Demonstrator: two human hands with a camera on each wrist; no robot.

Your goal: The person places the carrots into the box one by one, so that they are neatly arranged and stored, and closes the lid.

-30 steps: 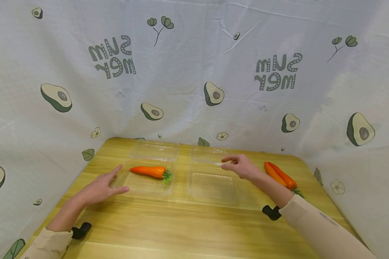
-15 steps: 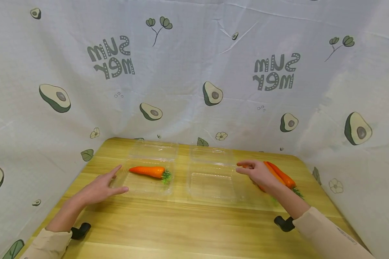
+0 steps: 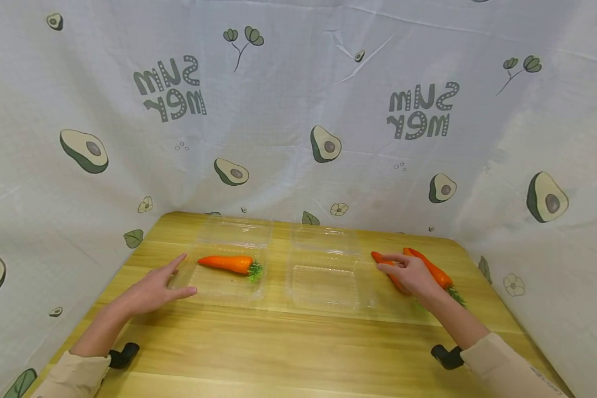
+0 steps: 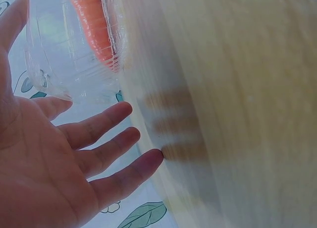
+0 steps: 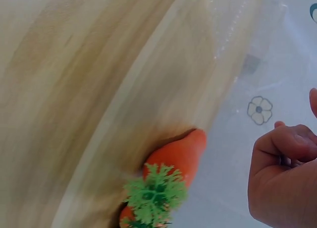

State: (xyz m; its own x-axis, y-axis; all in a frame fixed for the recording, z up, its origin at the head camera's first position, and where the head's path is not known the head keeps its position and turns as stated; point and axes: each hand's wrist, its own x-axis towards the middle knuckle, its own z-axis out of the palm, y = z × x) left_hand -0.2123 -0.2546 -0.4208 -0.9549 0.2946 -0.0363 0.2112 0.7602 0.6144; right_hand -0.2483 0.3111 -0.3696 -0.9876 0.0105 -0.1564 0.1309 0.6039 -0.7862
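A carrot (image 3: 226, 263) with leafy green top lies in the left transparent plastic box (image 3: 229, 294). My left hand (image 3: 149, 290) is at this box's left side, fingers spread and thumb apart; the left wrist view shows its palm and loosely bent fingers. Over at the right, my right hand (image 3: 410, 273) hovers above another carrot (image 3: 393, 276), with thumb and index finger apart over it and the other fingers curled. In the right wrist view that hand shows at the edge, apart from a carrot (image 5: 178, 158) with frilly leaves.
A second transparent box (image 3: 323, 301) stands mid-table, its lid (image 3: 323, 239) folded back. More carrots (image 3: 435, 271) lie together right of my right hand. Behind the wooden table (image 3: 258, 348) hangs a white cloth (image 3: 278, 110) printed with avocados.
My right hand has moved right, from above the second box to the carrots, uncovering the tip of one that the forearm hid. The left hand and boxed carrot stay put.
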